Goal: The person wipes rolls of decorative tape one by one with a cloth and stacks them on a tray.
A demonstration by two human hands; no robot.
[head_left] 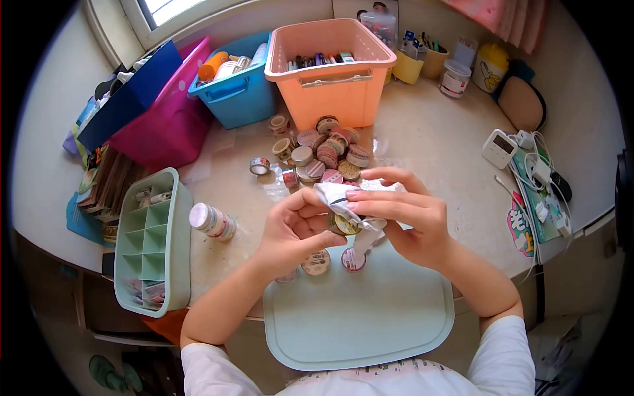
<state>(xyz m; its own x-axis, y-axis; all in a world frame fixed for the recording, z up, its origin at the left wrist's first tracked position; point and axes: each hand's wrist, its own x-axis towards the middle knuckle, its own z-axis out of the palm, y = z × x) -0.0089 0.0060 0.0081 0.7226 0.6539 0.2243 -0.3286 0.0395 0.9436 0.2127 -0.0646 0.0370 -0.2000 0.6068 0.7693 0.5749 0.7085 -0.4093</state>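
My left hand (297, 224) is closed around a small round tin (345, 226) with a dark and yellowish rim, in front of my chest. Over the tin's upper side, my right hand (409, 214) presses a white cloth or tissue (338, 195) with its fingers. Part of the white material hangs down below the tin. Just beneath my hands, a round tin (316, 263) and a smaller pinkish one (353, 259) lie near the top edge of a pale green lid (360, 317). Beyond them is a pile of round tins and tape rolls (328, 155).
An orange bin (330, 86) holding pens stands behind the pile, beside a blue bin (241, 99) and a magenta bin (165, 125). A green divided box (182, 244) and stacked rolls (212, 222) are at left. Cables and a white device (499, 148) lie right.
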